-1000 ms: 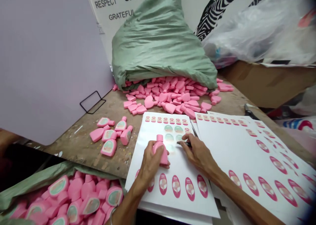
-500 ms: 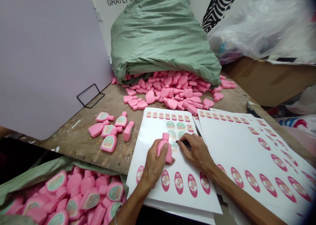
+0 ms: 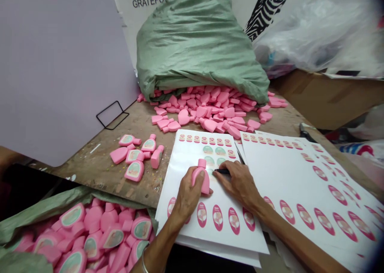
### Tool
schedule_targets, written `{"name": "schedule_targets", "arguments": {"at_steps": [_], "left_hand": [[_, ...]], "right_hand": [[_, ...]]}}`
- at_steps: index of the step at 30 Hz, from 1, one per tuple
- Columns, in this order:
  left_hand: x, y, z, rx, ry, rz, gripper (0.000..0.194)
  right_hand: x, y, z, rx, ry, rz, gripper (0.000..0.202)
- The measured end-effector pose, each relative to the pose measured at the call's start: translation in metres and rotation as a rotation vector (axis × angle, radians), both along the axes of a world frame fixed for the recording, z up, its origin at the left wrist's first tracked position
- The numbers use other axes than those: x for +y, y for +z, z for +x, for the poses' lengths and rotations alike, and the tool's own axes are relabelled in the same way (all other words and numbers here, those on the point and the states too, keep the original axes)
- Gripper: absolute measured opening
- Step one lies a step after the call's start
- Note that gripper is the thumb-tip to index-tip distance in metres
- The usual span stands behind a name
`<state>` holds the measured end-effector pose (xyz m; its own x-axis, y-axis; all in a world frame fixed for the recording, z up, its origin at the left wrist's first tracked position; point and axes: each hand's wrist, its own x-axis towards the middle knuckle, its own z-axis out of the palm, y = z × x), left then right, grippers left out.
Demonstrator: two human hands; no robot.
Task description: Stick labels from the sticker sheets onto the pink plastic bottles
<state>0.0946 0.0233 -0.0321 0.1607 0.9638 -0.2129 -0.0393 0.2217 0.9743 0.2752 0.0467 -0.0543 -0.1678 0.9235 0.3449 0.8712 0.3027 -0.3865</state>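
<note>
my left hand [image 3: 187,193] is wrapped around a pink bottle [image 3: 205,182], its cap pointing away from me, over a white sticker sheet [image 3: 187,165]. my right hand [image 3: 238,183], apart from the left, grips a slim black tool [image 3: 222,171], its tip near the pale green labels [image 3: 220,150] on that sheet. to the left on the tabletop [image 3: 103,161] lies a small group of pink bottles [image 3: 134,171], most showing labels. beyond the sheet, plain pink bottles [image 3: 209,124] heap at a green sack [image 3: 198,45].
</note>
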Motion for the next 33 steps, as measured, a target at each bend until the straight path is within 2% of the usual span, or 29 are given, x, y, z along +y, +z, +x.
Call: {"name": "schedule_targets", "arguments": {"at_steps": [7,13,17,21,25,33], "left_hand": [[0.003,-0.003,0.002,-0.099,0.060,-0.051,0.050],[0.002,-0.003,-0.001,-0.281,0.156,-0.155,0.065],[-0.002,0.001,-0.004,-0.434,0.165,-0.164,0.068],[-0.006,0.010,-0.006,-0.492,0.144,-0.183,0.061],[-0.007,0.017,-0.005,-0.505,0.142,-0.199,0.061],[-0.006,0.017,-0.003,-0.532,0.127,-0.198,0.059]], "right_hand": [[0.000,0.004,-0.003,0.363,-0.063,-0.187,0.028],[-0.003,0.029,0.003,0.677,-0.135,-0.319,0.038],[-0.009,0.042,-0.005,0.653,-0.068,-0.379,0.037],[-0.013,0.044,-0.020,0.607,0.001,-0.439,0.040],[-0.016,0.046,-0.031,0.646,-0.009,-0.430,0.037],[-0.017,0.049,-0.036,0.654,-0.026,-0.437,0.035]]}}
